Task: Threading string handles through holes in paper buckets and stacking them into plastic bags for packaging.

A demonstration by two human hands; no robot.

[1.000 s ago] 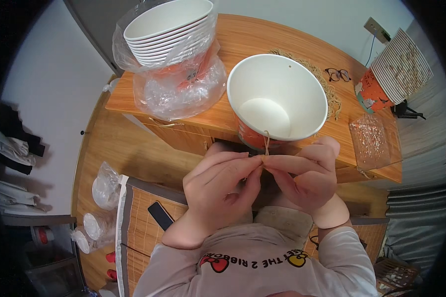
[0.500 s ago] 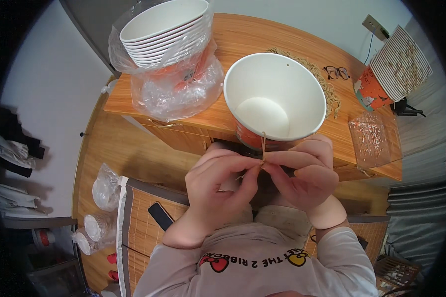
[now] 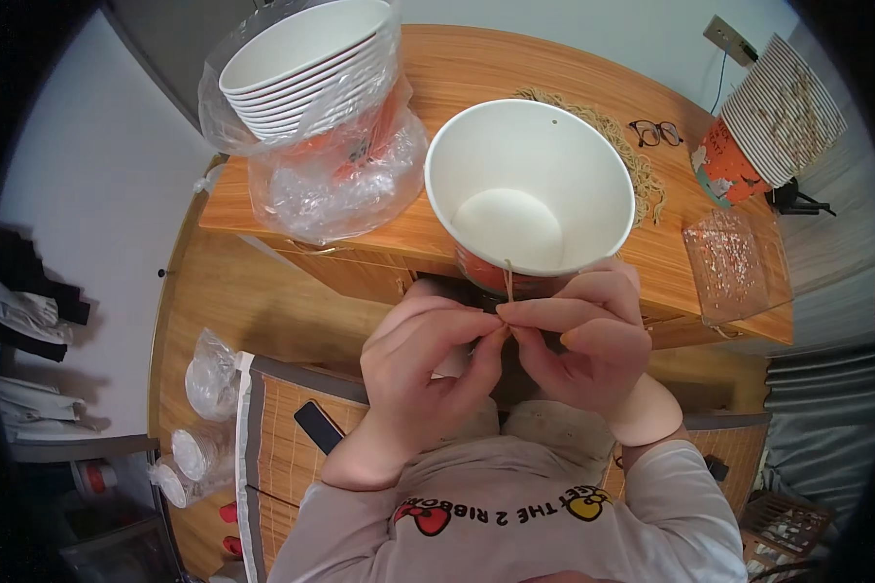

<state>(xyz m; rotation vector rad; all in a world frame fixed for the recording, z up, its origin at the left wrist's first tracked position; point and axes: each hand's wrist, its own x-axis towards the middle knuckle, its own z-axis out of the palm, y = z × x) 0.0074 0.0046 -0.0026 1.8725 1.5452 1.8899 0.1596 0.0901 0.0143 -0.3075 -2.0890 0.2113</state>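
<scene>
A large paper bucket (image 3: 530, 185), white inside with an orange printed outside, stands at the front edge of the wooden cabinet. From the near side of its rim a thin tan cord (image 3: 509, 280) runs down to my fingers. My left hand (image 3: 423, 364) pinches the cord between thumb and forefinger. Right against it, my right hand (image 3: 588, 340) pinches the same cord, fingertips almost touching. The exact spot where the cord is held is mostly covered by my fingers. On the bucket's far wall, a small hole (image 3: 554, 122) shows near the rim.
Behind the bucket lies a pile of tan cords (image 3: 608, 126), with glasses (image 3: 656, 133) beside it. Stacked white buckets (image 3: 306, 73) in clear plastic stand left. At right are a stack of orange buckets (image 3: 734, 165) and a clear tray (image 3: 734, 267). A phone (image 3: 318, 426) lies lower left.
The view has shifted slightly. Both hands keep their pinch on the cord below the rim, with only small finger movements. The bucket stays at the cabinet edge.
</scene>
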